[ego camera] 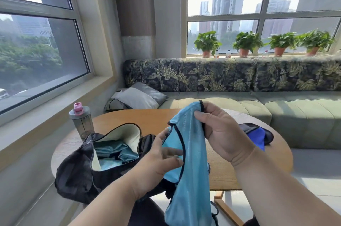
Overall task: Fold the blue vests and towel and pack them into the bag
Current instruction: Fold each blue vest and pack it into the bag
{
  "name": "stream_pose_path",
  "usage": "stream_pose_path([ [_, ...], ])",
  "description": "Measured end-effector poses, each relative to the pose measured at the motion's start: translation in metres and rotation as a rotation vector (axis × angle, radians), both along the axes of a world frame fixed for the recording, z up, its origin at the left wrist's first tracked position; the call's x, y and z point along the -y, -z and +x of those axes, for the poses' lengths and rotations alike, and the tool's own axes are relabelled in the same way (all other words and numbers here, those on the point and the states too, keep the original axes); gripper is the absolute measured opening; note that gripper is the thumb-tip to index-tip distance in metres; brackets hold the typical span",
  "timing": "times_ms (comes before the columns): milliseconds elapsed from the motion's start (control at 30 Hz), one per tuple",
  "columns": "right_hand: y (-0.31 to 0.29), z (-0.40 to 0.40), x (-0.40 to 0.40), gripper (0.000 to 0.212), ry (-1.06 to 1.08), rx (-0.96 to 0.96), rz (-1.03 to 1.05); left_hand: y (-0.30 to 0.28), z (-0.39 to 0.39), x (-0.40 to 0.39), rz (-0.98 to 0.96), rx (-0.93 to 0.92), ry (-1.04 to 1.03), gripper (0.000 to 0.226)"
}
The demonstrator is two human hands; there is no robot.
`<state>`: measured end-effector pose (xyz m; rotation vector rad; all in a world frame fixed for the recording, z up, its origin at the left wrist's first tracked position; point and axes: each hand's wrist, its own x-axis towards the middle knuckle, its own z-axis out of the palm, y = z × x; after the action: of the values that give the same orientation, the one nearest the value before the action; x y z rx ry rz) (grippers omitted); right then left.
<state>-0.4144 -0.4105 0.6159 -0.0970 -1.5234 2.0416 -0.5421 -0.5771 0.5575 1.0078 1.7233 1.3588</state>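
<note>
A light blue mesh vest [191,170] with dark trim hangs in front of me over the table's near edge. My right hand [221,133] pinches its upper end at chest height. My left hand [156,161] touches the vest's dark-trimmed edge with loosely spread fingers, thumb up. The black bag [77,174] lies on the left of the table with its mouth wide, and folded teal-blue cloth [114,153] shows inside it. A darker blue garment [256,137] with black trim lies on the table's right side, partly hidden by my right hand.
A grey bottle with a pink lid [81,120] stands on the oval wooden table [147,120] behind the bag. A green sofa [276,111] with a grey cushion [140,96] runs along the far side. Potted plants [245,43] line the window sill.
</note>
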Motion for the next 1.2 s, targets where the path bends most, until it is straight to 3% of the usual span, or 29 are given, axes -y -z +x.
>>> stream_pose_path([
  [100,-0.014,0.01,-0.007,0.02,0.032,-0.047,0.036,0.025,0.009,-0.005,-0.09,-0.055,0.056,0.115],
  [167,-0.02,0.015,-0.011,0.021,0.056,-0.089,0.039,0.04,0.015,-0.007,-0.138,-0.112,0.1,0.115],
  [400,-0.027,0.027,-0.027,0.036,0.21,-0.126,0.129,0.054,0.007,-0.008,-0.26,-0.419,0.035,0.054],
  [500,-0.027,0.037,-0.048,0.038,0.339,-0.12,0.124,0.033,-0.001,-0.001,-0.315,-0.555,-0.004,0.041],
  [700,-0.014,0.052,-0.085,0.039,0.493,-0.093,0.001,-0.029,-0.019,0.027,-0.414,-0.846,-0.13,0.053],
  [800,-0.006,0.052,-0.088,0.038,0.495,-0.065,-0.011,-0.057,-0.029,0.041,-0.583,-1.148,-0.182,0.053],
  [900,-0.003,0.052,-0.089,0.035,0.505,-0.034,-0.019,-0.069,-0.043,0.057,-0.766,-1.248,-0.189,0.044],
  [967,-0.003,0.052,-0.089,0.034,0.524,-0.024,-0.032,-0.067,-0.056,0.068,-0.824,-1.258,-0.199,0.04],
  [1067,-0.002,0.05,-0.089,0.032,0.555,0.0,-0.041,-0.071,-0.072,0.076,-0.69,-1.219,-0.315,0.04],
  [1200,-0.001,0.049,-0.088,0.029,0.545,0.008,-0.034,-0.085,-0.081,0.083,-0.403,-0.879,-0.382,0.03],
])
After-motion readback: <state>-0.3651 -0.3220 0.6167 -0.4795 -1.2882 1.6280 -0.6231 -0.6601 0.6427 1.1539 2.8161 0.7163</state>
